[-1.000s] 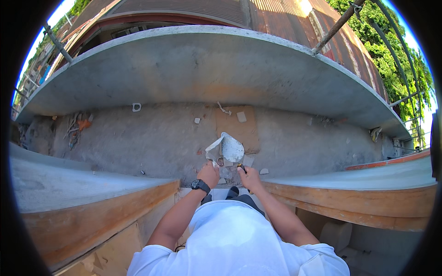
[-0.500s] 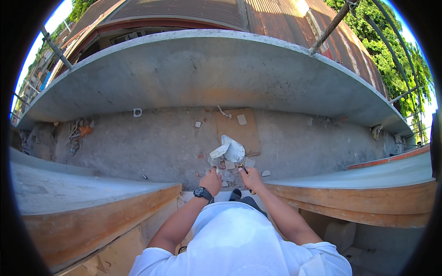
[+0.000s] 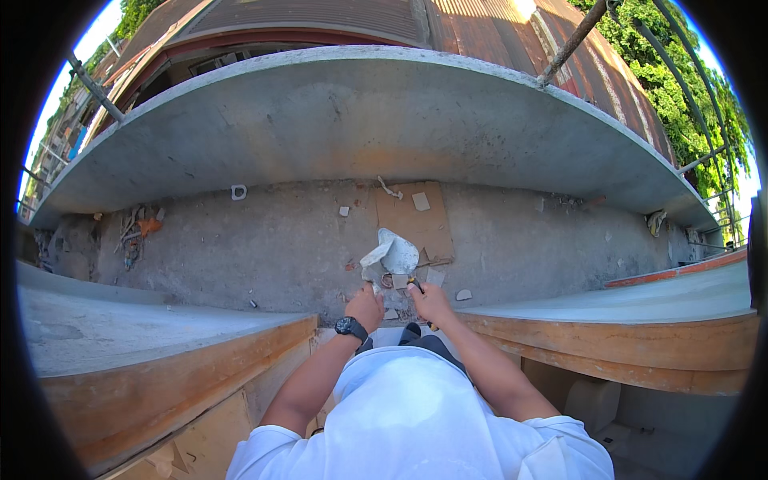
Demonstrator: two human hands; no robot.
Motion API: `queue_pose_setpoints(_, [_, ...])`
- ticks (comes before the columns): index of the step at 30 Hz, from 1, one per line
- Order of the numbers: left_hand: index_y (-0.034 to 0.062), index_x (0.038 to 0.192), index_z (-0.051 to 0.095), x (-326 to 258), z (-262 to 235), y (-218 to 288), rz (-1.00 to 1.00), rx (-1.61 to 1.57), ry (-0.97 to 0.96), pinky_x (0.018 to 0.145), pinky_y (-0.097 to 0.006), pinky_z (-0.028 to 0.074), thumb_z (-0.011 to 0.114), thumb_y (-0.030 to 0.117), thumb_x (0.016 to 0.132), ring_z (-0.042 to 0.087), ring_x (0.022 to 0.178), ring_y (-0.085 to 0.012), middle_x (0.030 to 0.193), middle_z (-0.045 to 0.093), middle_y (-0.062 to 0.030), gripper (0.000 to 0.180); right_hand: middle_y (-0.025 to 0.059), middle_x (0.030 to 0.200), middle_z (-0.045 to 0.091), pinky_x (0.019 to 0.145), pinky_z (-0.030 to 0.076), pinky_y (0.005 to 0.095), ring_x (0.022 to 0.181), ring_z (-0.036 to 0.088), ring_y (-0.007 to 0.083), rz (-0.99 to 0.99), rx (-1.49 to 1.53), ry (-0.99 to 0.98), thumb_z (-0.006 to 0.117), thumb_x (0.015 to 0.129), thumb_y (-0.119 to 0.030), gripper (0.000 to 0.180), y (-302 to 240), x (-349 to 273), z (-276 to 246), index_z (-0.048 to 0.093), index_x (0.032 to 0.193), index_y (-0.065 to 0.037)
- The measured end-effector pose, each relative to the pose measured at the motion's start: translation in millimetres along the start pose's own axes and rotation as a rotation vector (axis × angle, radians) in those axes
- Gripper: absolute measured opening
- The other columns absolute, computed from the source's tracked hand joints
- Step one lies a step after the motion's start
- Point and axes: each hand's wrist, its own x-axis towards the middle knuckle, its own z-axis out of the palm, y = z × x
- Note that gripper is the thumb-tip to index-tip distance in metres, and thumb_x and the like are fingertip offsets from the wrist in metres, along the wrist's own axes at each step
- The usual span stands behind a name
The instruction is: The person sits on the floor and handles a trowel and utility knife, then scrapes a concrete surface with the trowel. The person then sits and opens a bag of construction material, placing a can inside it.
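My left hand, with a black watch on its wrist, is closed, its fingertips at the lower edge of a pale, stained, folded sheet-like thing. What its fingers pinch is too small to make out. My right hand is closed round a slim tool with a black and yellow handle; one end sticks out ahead of the fingers and the other behind the palm. The tool's kind cannot be told. Small flat light pieces lie on the floor between and beyond my hands.
A flat cardboard piece lies on the concrete floor beyond my hands. A concrete parapet curves across the far side, with metal poles above. Wood-edged sills flank me. Debris lies far left.
The pale folded thing and both hands shift slightly left in the view. The right hand's tool now shows more clearly ahead of its fingers. Both hands stay closed.
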Motion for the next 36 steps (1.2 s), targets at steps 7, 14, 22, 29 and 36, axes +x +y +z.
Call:
queue_pose_setpoints(7, [-0.0083,0.128,0.05,-29,14,16,0.129,-0.126,-0.049,0.082,-0.058,0.052,0.054,0.028,0.099,0.065,0.094,-0.0526,0.1,0.067,-0.035,0.047,0.0142,0.055,0.061,0.049,0.049,0.0421,0.048,0.065,0.0265,0.043,0.036,0.085,0.061,0.1,-0.038,0.047,9,17,6,0.063,0.078,0.003])
queue_pose_setpoints(14, [-0.0091,0.126,0.052,-11,2,14,0.042,-0.124,-0.058,0.081,-0.058,0.052,0.056,0.027,0.099,0.066,0.092,-0.0519,0.095,0.068,-0.0361,0.045,0.0175,0.058,0.064,0.058,0.053,0.0447,0.054,0.069,0.0314,0.014,-0.028,0.106,0.06,0.099,-0.04,0.048,10,11,17,0.066,0.08,0.004])
queue_pose_setpoints(22, [-0.0081,0.122,0.053,-7,0,13,0.067,-0.097,0.024,0.082,-0.059,0.052,0.055,0.029,0.099,0.066,0.092,-0.0521,0.094,0.068,-0.0353,0.043,0.0249,0.073,0.068,0.074,0.054,0.0505,0.076,0.07,0.0429,0.13,-0.041,0.035,0.06,0.097,-0.04,0.046,3,10,8,0.072,0.089,0.003])
queue_pose_setpoints(29, [-0.0094,0.122,0.053,-10,11,13,0.093,-0.05,-0.017,0.082,-0.059,0.052,0.055,0.029,0.1,0.066,0.093,-0.0524,0.095,0.068,-0.0352,0.045,0.019,0.061,0.067,0.064,0.055,0.0455,0.059,0.07,0.0329,-0.009,-0.16,0.228,0.059,0.099,-0.042,0.047,-8,10,11,0.069,0.081,0.001])
queue_pose_setpoints(36, [-0.0073,0.132,0.049,-5,3,10,0.059,-0.006,-0.107,0.086,-0.058,0.053,0.052,0.033,0.101,0.066,0.098,-0.0512,0.109,0.066,-0.0365,0.051,0.0134,0.055,0.063,0.047,0.051,0.0391,0.048,0.065,0.0227,0.253,0.19,-0.128,0.059,0.101,-0.039,0.046,-39,3,-8,0.065,0.08,0.003])
